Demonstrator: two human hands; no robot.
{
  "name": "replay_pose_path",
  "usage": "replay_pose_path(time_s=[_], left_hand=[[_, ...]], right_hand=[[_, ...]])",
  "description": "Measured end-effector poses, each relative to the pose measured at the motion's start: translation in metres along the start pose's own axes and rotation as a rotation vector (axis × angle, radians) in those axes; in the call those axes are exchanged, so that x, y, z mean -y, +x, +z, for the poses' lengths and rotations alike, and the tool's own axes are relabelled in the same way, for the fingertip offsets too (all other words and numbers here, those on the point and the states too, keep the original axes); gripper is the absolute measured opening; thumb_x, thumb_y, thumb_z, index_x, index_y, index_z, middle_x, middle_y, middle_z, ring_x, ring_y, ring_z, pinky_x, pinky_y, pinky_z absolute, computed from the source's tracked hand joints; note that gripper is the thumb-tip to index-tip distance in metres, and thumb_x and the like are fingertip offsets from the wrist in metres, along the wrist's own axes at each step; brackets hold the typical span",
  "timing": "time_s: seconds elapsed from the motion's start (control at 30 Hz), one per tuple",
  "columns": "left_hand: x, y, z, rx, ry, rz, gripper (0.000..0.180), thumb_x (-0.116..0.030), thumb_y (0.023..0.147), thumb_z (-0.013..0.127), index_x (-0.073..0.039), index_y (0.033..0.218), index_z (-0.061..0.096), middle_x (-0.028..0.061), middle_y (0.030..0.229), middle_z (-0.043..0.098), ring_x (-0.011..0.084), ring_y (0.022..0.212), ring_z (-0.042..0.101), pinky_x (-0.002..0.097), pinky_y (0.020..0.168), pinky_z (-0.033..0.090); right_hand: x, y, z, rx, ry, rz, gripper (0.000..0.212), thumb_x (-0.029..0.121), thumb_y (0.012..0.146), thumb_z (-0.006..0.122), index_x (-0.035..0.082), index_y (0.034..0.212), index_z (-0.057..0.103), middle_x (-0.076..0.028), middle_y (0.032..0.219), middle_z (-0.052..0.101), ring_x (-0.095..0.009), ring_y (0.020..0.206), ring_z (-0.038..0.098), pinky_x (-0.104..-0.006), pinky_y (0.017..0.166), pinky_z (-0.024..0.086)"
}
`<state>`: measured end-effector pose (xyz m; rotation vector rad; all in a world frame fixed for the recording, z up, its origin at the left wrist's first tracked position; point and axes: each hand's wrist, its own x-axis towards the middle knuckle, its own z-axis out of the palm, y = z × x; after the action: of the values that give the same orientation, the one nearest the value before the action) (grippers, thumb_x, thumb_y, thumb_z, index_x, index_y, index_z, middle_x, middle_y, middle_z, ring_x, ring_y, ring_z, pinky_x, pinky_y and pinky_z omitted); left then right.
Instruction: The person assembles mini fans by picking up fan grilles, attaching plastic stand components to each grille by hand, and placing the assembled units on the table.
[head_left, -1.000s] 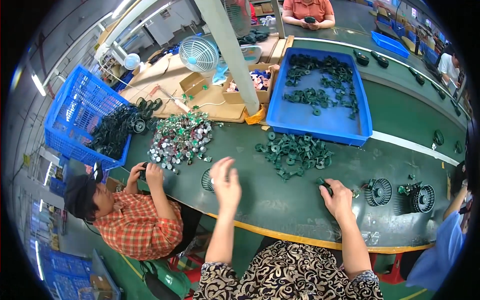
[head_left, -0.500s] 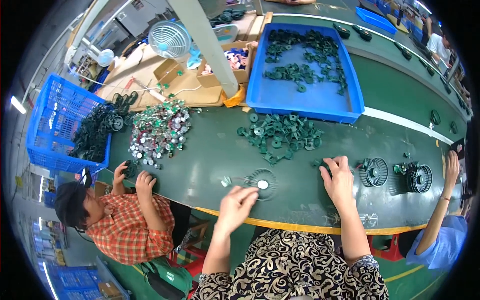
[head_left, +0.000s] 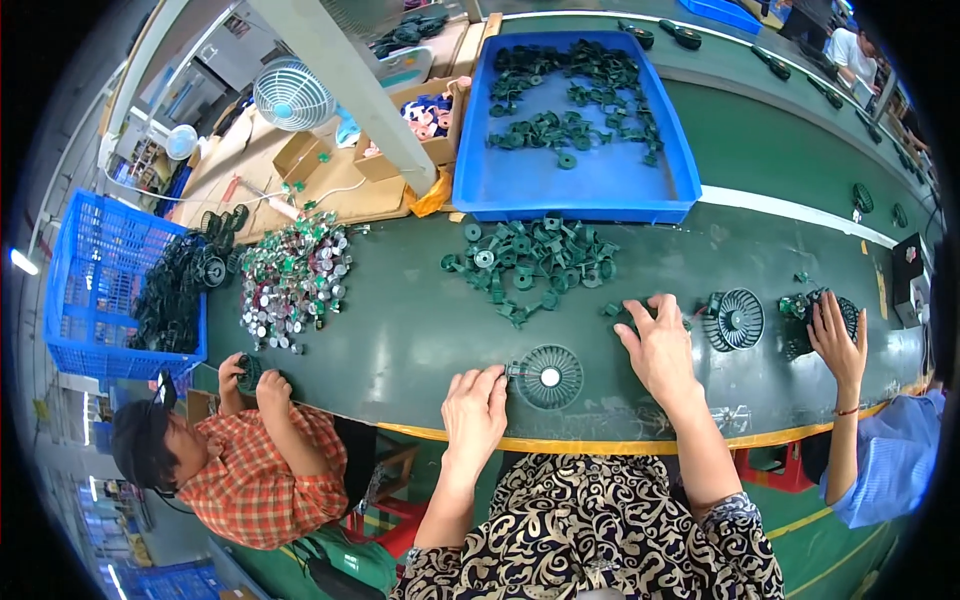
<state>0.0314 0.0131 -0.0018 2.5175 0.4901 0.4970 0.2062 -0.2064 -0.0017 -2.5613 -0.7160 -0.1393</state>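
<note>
A round dark-green fan cage (head_left: 565, 392) with a white disc at its hub lies flat on the table before me. My left hand (head_left: 474, 412) is closed at its left side, pinching a small wired part (head_left: 514, 371) beside the rim. To the right, my right hand (head_left: 660, 350) rests low over the table, fingers bent and spread apart. A small green plastic part (head_left: 612, 310) shows by its index fingertip; what lies under the palm is hidden. Farther right are a second fan cage (head_left: 739, 321) and a third one (head_left: 848, 318), partly covered by another person's hand.
Green plastic parts (head_left: 535, 262) are heaped ahead of me, below a blue tray (head_left: 520, 195) of similar pieces. Left of them is a pile of small metal motors (head_left: 290, 280). A blue crate (head_left: 90, 290) stands far left. Workers sit on both sides of me.
My left hand has moved from above the fan cage to its left side and taken the small wired part. The cage has shifted right. The right neighbour's hand has come onto a fan cage.
</note>
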Motion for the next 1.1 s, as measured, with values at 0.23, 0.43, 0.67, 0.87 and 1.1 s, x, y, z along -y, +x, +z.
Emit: replay_pose_path(time_s=[0.23,0.43,0.67,0.87,1.1], left_hand=[[-0.004,0.003,0.001,-0.008,-0.036,0.036,0.016,-0.008,0.089,0.073,-0.003,0.105,0.073,0.0116,0.085,0.067,0.033,0.081,0.061,0.0431,0.073,0.051],[-0.004,0.003,0.0,-0.042,-0.034,0.048,0.014,-0.009,0.088,0.075,-0.004,0.1,0.074,0.0113,0.081,0.066,0.0328,0.078,0.061,0.0425,0.071,0.05],[0.0,0.001,-0.001,-0.01,-0.115,0.083,0.008,-0.009,0.089,0.075,-0.002,0.093,0.074,0.0125,0.077,0.065,0.0341,0.072,0.061,0.0425,0.068,0.05],[-0.002,-0.003,0.001,-0.003,-0.159,0.068,0.007,-0.008,0.091,0.073,-0.001,0.093,0.073,0.0121,0.076,0.064,0.0329,0.073,0.059,0.0417,0.068,0.048],[-0.006,-0.008,0.007,0.033,-0.272,0.04,0.007,-0.007,0.092,0.072,-0.001,0.093,0.072,0.0111,0.075,0.062,0.0295,0.073,0.059,0.0396,0.068,0.048]], right_hand=[[-0.011,-0.008,0.012,-0.097,0.119,0.013,0.034,0.016,0.089,0.078,0.004,0.12,0.069,-0.017,0.109,0.058,-0.037,0.093,0.065,-0.0472,0.076,0.055],[-0.016,-0.01,0.013,-0.079,0.146,0.013,0.037,0.015,0.088,0.079,0.002,0.121,0.069,-0.017,0.113,0.057,-0.038,0.097,0.065,-0.0466,0.08,0.056],[-0.003,-0.016,0.008,-0.081,0.062,0.01,0.038,0.014,0.087,0.079,0.003,0.122,0.069,-0.017,0.11,0.057,-0.038,0.095,0.064,-0.0471,0.077,0.055],[-0.013,-0.028,0.009,-0.111,0.108,-0.032,0.036,0.014,0.086,0.081,0.0,0.117,0.07,-0.017,0.105,0.061,-0.036,0.087,0.066,-0.0464,0.075,0.055],[0.02,-0.041,-0.012,-0.051,0.267,-0.083,0.037,0.014,0.08,0.085,0.0,0.111,0.07,-0.015,0.096,0.065,-0.033,0.07,0.068,-0.0432,0.064,0.057]])
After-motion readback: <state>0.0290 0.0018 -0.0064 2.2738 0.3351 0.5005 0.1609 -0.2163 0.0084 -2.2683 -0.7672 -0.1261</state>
